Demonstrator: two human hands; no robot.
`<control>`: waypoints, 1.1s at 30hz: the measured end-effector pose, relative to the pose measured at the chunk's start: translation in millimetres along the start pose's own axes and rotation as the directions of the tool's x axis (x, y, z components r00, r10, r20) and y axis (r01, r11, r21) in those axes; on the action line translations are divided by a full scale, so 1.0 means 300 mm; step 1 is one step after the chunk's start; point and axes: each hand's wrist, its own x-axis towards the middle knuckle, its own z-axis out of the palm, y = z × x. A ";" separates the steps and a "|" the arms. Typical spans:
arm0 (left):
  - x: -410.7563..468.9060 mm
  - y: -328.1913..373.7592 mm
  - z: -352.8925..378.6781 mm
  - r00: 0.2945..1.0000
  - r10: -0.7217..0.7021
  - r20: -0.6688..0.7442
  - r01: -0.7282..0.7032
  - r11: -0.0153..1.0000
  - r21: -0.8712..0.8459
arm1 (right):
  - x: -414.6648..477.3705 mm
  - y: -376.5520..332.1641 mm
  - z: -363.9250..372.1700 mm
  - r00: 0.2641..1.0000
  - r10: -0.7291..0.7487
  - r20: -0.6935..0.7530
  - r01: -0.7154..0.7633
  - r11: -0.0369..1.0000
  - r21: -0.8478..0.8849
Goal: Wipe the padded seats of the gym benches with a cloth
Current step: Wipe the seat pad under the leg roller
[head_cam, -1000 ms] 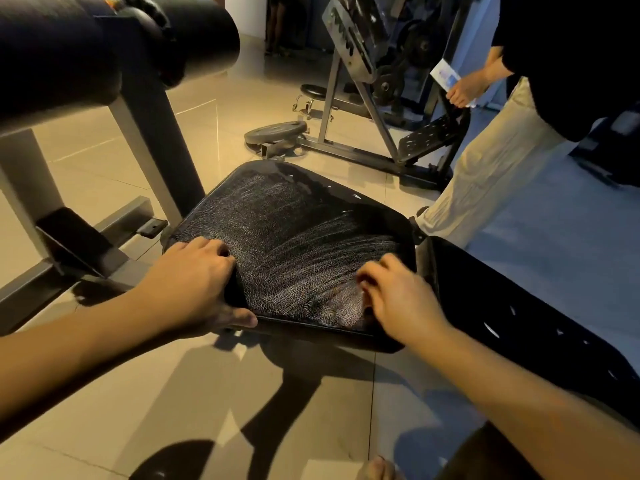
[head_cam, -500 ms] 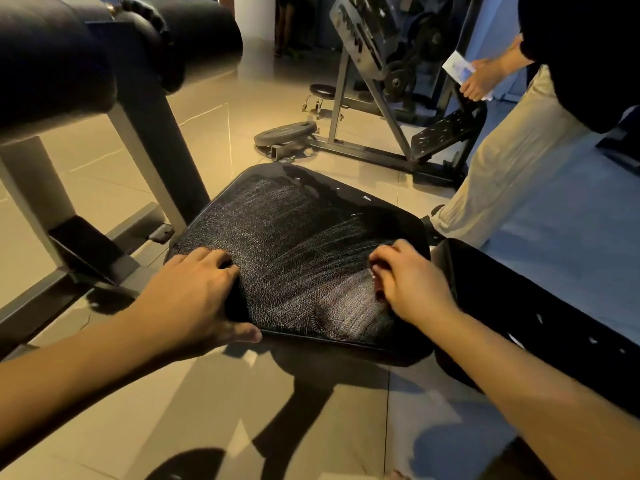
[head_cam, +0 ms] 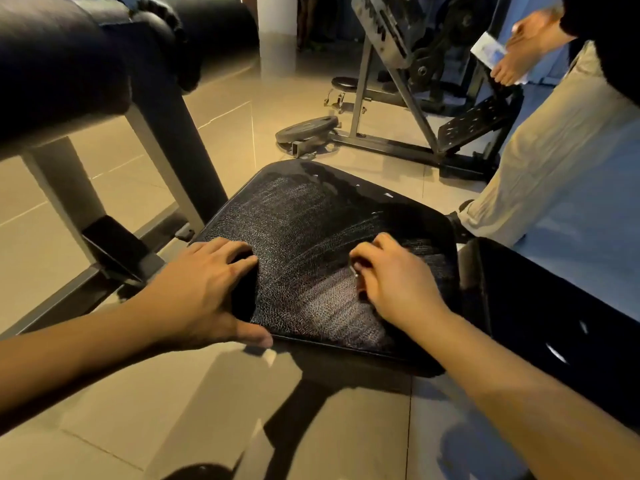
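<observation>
The black padded seat (head_cam: pixel 311 220) fills the middle of the head view, its surface streaked with wipe marks. My left hand (head_cam: pixel 204 289) grips the seat's near left corner, fingers on top and thumb along the front edge. On the seat's right half my right hand (head_cam: pixel 398 282) rests with curled fingers. Only a small pale bit of cloth (head_cam: pixel 356 271) shows at those fingertips; the hand hides the rest. A second black pad (head_cam: pixel 554 306) adjoins the seat on the right.
Black roller pads (head_cam: pixel 62 64) on a grey frame (head_cam: pixel 162 150) stand close at the left. A weight plate (head_cam: pixel 306 128) lies on the tiled floor behind the seat, by another machine (head_cam: pixel 398 98). A person in beige trousers (head_cam: pixel 554 150) stands at the right.
My right hand has slid from the seat's near right corner a little toward its middle. My left hand keeps its hold on the corner. The view has shifted slightly.
</observation>
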 end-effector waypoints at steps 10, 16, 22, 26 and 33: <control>0.007 -0.044 0.074 0.988 0.094 -0.121 -0.102 0.993 -0.056 | -0.015 -0.191 -0.018 0.997 -0.066 0.041 0.066 0.998 -0.022; 0.005 -0.055 0.083 0.973 0.144 -0.181 -0.146 0.989 0.002 | 0.054 -0.025 0.006 0.997 0.075 -0.001 -0.075 0.996 -0.057; 0.015 -0.059 0.107 0.966 0.170 -0.195 -0.175 0.985 -0.007 | 0.099 0.198 -0.038 0.904 0.416 -0.097 -0.427 0.867 -0.257; 0.020 -0.059 0.112 0.959 0.187 -0.211 -0.192 0.981 -0.004 | 0.018 -0.149 -0.007 0.996 -0.078 0.039 0.076 0.996 0.044; 0.019 -0.055 0.110 0.962 0.188 -0.197 -0.183 0.982 0.042 | 0.121 0.120 0.009 0.985 0.173 -0.022 -0.174 0.983 -0.063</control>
